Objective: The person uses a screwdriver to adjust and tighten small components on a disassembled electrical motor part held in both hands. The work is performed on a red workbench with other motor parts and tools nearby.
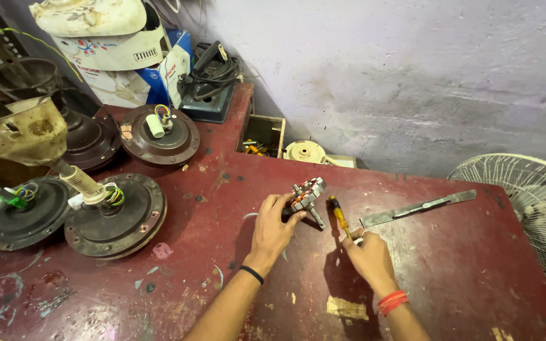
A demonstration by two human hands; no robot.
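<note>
Left hand [273, 228] grips a small motor core [306, 196] above the red table [462, 265]; right hand [368, 256] closed around a yellow screwdriver [339, 215], tip near the core. Open box [261, 134] behind holds small parts (too small to identify).

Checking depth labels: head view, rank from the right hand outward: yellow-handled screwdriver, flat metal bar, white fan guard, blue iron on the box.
1. Yellow-handled screwdriver: held in the right hand.
2. Flat grey metal bar: on the red table, just beyond and to the right.
3. White wire fan guard: off the table's right edge.
4. Dark blue iron: far back left.
</note>
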